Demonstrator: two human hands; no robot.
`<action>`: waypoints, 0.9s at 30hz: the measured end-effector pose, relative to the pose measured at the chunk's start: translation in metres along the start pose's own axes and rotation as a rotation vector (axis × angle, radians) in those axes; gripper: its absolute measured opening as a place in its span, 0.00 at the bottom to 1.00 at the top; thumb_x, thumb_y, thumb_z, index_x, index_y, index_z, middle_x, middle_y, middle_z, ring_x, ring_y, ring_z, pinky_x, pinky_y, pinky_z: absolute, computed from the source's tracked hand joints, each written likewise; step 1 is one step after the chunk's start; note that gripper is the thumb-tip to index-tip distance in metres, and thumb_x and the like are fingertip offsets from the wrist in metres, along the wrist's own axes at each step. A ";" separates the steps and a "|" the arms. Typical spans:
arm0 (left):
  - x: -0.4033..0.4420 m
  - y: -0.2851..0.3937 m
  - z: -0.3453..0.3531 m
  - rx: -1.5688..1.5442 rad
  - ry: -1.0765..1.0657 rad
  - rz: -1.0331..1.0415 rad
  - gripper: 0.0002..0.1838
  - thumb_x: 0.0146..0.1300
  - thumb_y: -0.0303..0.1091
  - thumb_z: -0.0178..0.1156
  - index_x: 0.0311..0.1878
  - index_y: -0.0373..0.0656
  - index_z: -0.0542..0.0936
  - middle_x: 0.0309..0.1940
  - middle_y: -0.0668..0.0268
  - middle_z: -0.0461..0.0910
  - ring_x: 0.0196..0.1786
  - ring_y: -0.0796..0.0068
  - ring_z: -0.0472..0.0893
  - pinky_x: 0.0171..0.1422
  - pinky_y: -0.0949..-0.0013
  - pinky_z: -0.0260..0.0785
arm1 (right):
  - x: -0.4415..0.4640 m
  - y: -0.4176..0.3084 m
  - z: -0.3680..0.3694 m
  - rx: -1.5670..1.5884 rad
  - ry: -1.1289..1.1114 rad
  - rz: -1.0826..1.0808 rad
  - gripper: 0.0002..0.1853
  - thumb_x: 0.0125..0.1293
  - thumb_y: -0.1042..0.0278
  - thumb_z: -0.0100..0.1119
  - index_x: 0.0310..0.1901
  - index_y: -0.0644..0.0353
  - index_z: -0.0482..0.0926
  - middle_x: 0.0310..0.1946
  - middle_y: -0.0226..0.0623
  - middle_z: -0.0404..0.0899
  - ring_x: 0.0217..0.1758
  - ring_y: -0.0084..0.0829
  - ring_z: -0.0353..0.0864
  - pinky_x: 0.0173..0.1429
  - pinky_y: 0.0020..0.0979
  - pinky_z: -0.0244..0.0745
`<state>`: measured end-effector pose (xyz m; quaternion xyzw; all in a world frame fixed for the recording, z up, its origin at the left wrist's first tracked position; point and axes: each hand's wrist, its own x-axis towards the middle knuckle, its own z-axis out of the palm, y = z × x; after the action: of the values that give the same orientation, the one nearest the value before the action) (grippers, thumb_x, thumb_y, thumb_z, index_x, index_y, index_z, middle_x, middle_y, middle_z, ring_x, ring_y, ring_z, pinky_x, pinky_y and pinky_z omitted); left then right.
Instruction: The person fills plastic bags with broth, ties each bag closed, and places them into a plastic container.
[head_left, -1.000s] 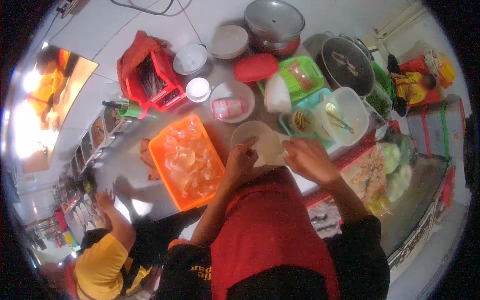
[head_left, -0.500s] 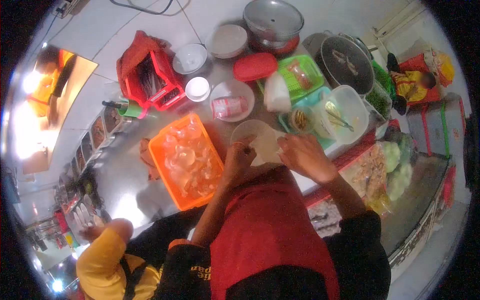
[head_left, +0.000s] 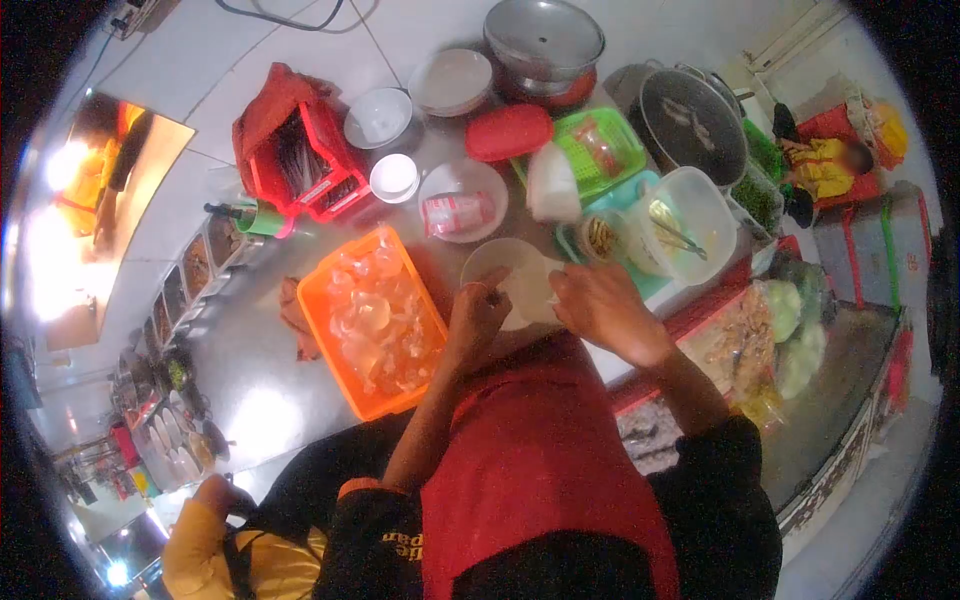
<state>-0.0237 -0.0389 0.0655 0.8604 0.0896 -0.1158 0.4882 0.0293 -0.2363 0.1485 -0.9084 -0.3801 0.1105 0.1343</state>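
My left hand [head_left: 480,315] is closed at the left edge of a pale round bowl or container [head_left: 522,285], just in front of my red apron. At its right edge my right hand [head_left: 600,308] is closed in a pinch; a small pale bit shows at its fingertips, too small to name. To the left stands an orange basket [head_left: 375,325] filled with tied clear plastic bags. Beyond the bowl, a white plate [head_left: 482,178] bears a red-and-white packet [head_left: 458,214]. A jar with brown contents [head_left: 598,238] is close to my right hand.
White bowls [head_left: 450,82], a red box [head_left: 300,165], a red lid [head_left: 509,133] and a green basket [head_left: 615,160] line the back. Right are a clear tub [head_left: 697,225] with tongs and a dark pot [head_left: 692,130]. A co-worker in yellow [head_left: 200,540] is lower left; another person sits upper right.
My right hand has shifted slightly left, nearer to my left hand. The co-worker's arm at lower left has drawn back from the counter. My left hand has hardly moved.
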 end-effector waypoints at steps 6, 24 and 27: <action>-0.004 0.008 -0.005 0.035 -0.005 0.088 0.24 0.53 0.25 0.56 0.57 0.34 0.75 0.32 0.49 0.80 0.29 0.69 0.79 0.39 0.66 0.72 | 0.000 0.003 0.008 -0.008 0.070 -0.052 0.13 0.57 0.61 0.59 0.41 0.58 0.75 0.32 0.38 0.75 0.37 0.45 0.77 0.41 0.46 0.68; 0.001 -0.006 0.004 -0.016 0.050 0.125 0.24 0.52 0.22 0.55 0.56 0.38 0.77 0.41 0.46 0.80 0.34 0.63 0.82 0.41 0.63 0.73 | 0.005 0.003 0.010 -0.018 0.018 -0.035 0.14 0.56 0.63 0.59 0.42 0.59 0.74 0.34 0.40 0.75 0.37 0.45 0.76 0.42 0.46 0.66; 0.002 -0.010 0.006 -0.009 0.060 0.155 0.24 0.52 0.22 0.54 0.56 0.37 0.77 0.44 0.46 0.80 0.36 0.63 0.83 0.42 0.64 0.74 | 0.005 0.003 0.011 -0.031 0.026 -0.042 0.14 0.56 0.63 0.59 0.42 0.59 0.74 0.34 0.40 0.75 0.38 0.45 0.76 0.42 0.46 0.66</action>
<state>-0.0256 -0.0384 0.0536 0.8655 0.0377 -0.0515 0.4968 0.0315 -0.2328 0.1361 -0.9035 -0.3991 0.0901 0.1275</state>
